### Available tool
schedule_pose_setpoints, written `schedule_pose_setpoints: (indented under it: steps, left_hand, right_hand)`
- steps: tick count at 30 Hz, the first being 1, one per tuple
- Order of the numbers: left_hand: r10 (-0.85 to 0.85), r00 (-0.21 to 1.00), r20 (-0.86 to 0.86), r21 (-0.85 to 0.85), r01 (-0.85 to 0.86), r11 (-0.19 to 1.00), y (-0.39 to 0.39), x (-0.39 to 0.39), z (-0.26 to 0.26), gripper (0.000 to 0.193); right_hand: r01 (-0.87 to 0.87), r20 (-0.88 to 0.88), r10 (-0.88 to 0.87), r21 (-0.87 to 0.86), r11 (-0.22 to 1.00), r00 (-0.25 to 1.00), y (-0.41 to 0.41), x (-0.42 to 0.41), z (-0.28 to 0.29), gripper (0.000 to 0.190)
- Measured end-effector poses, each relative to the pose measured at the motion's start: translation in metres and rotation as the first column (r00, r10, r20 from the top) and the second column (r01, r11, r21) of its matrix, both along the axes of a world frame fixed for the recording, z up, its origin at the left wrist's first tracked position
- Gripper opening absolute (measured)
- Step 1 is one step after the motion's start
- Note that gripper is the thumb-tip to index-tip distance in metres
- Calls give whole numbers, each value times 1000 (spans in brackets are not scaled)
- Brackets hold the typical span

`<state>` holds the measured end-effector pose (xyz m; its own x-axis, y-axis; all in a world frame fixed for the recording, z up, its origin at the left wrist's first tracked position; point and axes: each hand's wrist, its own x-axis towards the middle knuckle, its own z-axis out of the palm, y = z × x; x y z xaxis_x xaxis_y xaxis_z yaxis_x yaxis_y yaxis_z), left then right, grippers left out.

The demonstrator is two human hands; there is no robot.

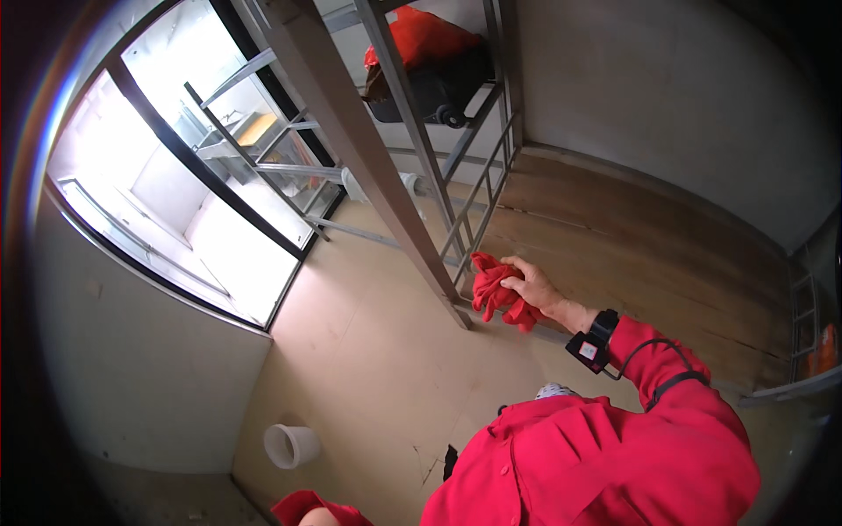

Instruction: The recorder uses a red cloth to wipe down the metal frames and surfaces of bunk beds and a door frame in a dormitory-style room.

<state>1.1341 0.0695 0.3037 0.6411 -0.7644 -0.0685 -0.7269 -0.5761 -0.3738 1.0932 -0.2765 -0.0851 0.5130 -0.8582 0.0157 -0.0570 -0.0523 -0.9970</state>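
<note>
My right hand (534, 286) grips a crumpled red cloth (500, 292), its fingers and thumb closed on the fabric. Hand and cloth are over the near edge of a brown wooden bed board (618, 263), beside the foot of a metal bunk-bed post (368, 164). A black device is strapped to that wrist, and a cable runs from it along the red sleeve. My left hand is out of view; only a red sleeve and a little skin show at the bottom edge.
A white plastic bucket (291, 446) lies on the tan floor near the left wall. Above, a black suitcase (434, 89) with a red plastic bag (427, 36) rests on the metal frame. A metal ladder (263, 167) stands by the glass sliding door (204, 164).
</note>
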Motion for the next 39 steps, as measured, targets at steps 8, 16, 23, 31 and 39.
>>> schedule_pose_setpoints:
  steps: [8,16,23,31,39]
  left_hand:
    - [80,982,169,-62,-71,996,5,51,-22,24]
    - [32,897,-440,-473,-262,841,-3,106,-50,20]
    - [-120,818,-563,-704,-398,588,-32,134,-49,18]
    - [-100,826,-555,-648,-354,675,-71,205,-75,19]
    - [-121,785,-607,-592,-345,728,-89,291,-113,22]
  right_hand:
    - [43,213,17,-273,961,977,-27,76,89,33]
    - [294,354,-12,-759,581,935,-76,165,207,40]
    - [95,525,9,-172,980,851,-41,191,56,54]
    - [220,-168,-273,-280,935,947,-42,152,-77,56]
    - [390,242,-314,-410,824,918,-52,167,135,50]
